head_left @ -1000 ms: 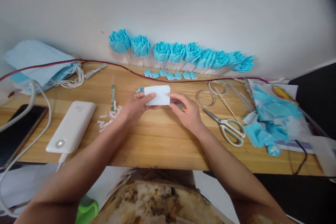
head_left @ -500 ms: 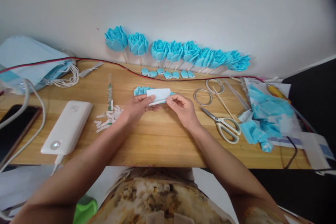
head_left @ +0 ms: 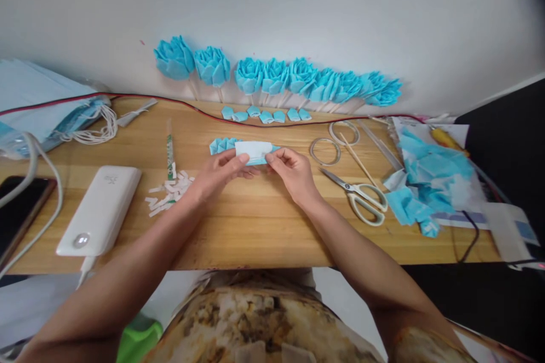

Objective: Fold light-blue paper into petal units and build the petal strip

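Observation:
Both hands hold one small piece of white and light-blue fabric [head_left: 254, 151], raised just above the middle of the table. My left hand [head_left: 219, 174] pinches its left end, thumb on the near face. At the lower right end, my right hand [head_left: 293, 174] grips it between thumb and fingers. The piece is white on top, with a blue strip folded along its lower edge. Just behind it lies a row of folded blue petals [head_left: 222, 146], partly hidden by the piece and my left hand.
Blue fabric flowers [head_left: 249, 75] on sticks lean against the wall, small folded pieces [head_left: 266, 117] before them. Scissors [head_left: 361, 198], tape rolls [head_left: 325, 152] and blue scraps [head_left: 443, 176] lie right. White clippings [head_left: 170, 193], a power bank [head_left: 100, 210], a phone [head_left: 25, 204] and face masks [head_left: 38, 96] are left.
Along the fabric piece's lower edge, a wider blue strip now shows where mostly white was before. Both hands keep their hold. The whole view has shifted slightly.

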Demonstrator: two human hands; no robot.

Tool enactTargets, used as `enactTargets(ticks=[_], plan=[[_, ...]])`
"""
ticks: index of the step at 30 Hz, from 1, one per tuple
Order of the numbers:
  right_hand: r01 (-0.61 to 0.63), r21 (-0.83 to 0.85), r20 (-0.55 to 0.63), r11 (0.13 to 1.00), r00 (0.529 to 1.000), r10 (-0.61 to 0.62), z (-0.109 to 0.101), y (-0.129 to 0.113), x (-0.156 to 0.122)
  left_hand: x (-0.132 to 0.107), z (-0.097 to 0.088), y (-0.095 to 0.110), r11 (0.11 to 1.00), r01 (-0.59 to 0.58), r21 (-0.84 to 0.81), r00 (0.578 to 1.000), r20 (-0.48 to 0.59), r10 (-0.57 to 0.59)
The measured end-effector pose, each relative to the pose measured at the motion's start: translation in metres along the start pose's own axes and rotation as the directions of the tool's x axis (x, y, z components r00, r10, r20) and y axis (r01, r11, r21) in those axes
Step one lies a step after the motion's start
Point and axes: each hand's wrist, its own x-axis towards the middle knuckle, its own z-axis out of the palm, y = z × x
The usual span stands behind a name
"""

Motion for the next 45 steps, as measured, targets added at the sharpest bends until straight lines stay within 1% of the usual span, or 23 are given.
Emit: enactTargets(ticks=[4, 7, 11, 13, 18, 21, 24, 27, 29, 34, 37, 40, 43, 45], plan=[[-0.002, -0.019, 0.002, 1.0, 1.0, 0.003, 0.0004, 0.0002, 0.0003, -0.0002, -0.0016, -0.0024, 0.994, -0.05, 0.094, 0.999, 0.009, 0.05], [-0.007, -0.052, 0.008, 0.999, 1.0, 0.007, 0.0004, 0.0003, -0.0001, 0.0009, -0.0012, -0.0057, 0.994, -0.05, 0.097, 0.998, -0.031, 0.054], [-0.003, -0.067, 0.02, 0.998, 1.0, 0.004, -0.0002, 0.0012, -0.0009, 0.0008, 0.0002, -0.0063, 0.997, -0.039, 0.062, 0.996, -0.077, 0.044], [-0.006, -0.025, 0.032, 1.0, 0.999, 0.007, -0.0003, 0.0011, -0.0013, 0.0004, 0.0006, -0.0053, 0.998, -0.043, 0.053, 0.994, -0.094, 0.048], [-0.054, 0.154, 0.082, 0.987, 0.996, 0.042, 0.0006, -0.0002, -0.0011, 0.0003, 0.0015, -0.0039, 0.998, -0.05, 0.048, 0.989, -0.137, 0.056], [-0.068, 0.171, 0.133, 0.983, 0.99, 0.045, 0.0015, 0.0007, -0.0006, 0.0003, 0.0019, -0.0044, 0.997, -0.046, 0.063, 0.988, -0.142, 0.054], [-0.059, 0.131, 0.154, 0.99, 0.987, 0.039, 0.0018, 0.0022, -0.0005, -0.0003, 0.0019, -0.0046, 0.993, -0.045, 0.106, 0.99, -0.128, 0.058], [-0.04, 0.079, 0.138, 0.996, 0.99, 0.029, 0.0009, 0.0028, -0.0006, -0.0008, 0.0012, -0.0044, 0.99, -0.053, 0.131, 0.993, -0.098, 0.066], [-0.035, 0.067, 0.128, 0.997, 0.991, 0.027, 0.0003, 0.0026, -0.0007, -0.0006, 0.0005, -0.0044, 0.992, -0.064, 0.108, 0.994, -0.078, 0.073], [0.017, 0.077, 0.096, 0.997, 0.995, -0.024, 0.0011, 0.0017, -0.0025, -0.0008, 0.0022, -0.005, 0.988, -0.13, -0.079, 0.988, -0.098, 0.122], [0.056, 0.063, 0.055, 0.996, 0.997, -0.06, 0.0025, 0.002, -0.0037, -0.0029, 0.0054, -0.0032, 0.987, -0.092, -0.134, 0.995, -0.051, 0.085], [0.063, 0.011, 0.04, 0.998, 0.997, -0.064, 0.0027, 0.0018, -0.0042, -0.0045, 0.0069, -0.0006, 0.992, -0.044, -0.114, 0.999, -0.008, 0.044], [0.054, -0.036, -0.006, 0.998, 0.999, -0.054, 0.0009, -0.0001, -0.0037, -0.0048, 0.0067, 0.0014, 0.992, -0.032, -0.118, 0.999, -0.037, 0.028], [0.05, -0.032, -0.058, 0.998, 0.997, -0.051, -0.0006, -0.0017, -0.0032, -0.005, 0.0071, 0.0029, 0.991, -0.036, -0.126, 0.997, -0.069, 0.027]])
